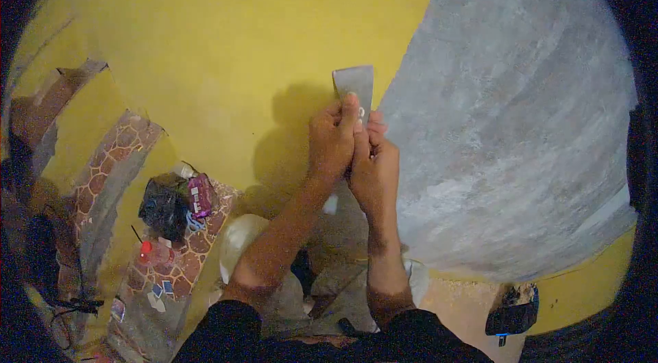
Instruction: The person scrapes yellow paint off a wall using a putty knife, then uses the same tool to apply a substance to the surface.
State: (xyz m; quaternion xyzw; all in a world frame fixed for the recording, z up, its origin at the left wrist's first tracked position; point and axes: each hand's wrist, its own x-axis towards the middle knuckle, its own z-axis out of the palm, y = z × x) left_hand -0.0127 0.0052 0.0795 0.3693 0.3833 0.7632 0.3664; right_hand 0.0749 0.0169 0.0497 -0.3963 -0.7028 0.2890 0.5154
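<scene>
A wide flat metal scraper blade (355, 81) points up in front of a yellow wall (226, 41), close to the edge of a grey patch (507, 116). My left hand (331, 135) is closed round the scraper's lower part, its thumb lying on the blade. Just right of it and slightly lower, my right hand (375, 157) is also closed on the scraper, with its thumb pressed along the front. The two hands touch each other. The handle is hidden behind the fingers. A shadow of the hands falls on the yellow surface to the left.
Patterned steps (113, 164) run down the left side. On one lie a black plastic bag (163, 205), a purple packet (200, 196), a bottle with a red cap (156, 252) and small cards (163, 289). A dark container (511, 311) stands at the lower right.
</scene>
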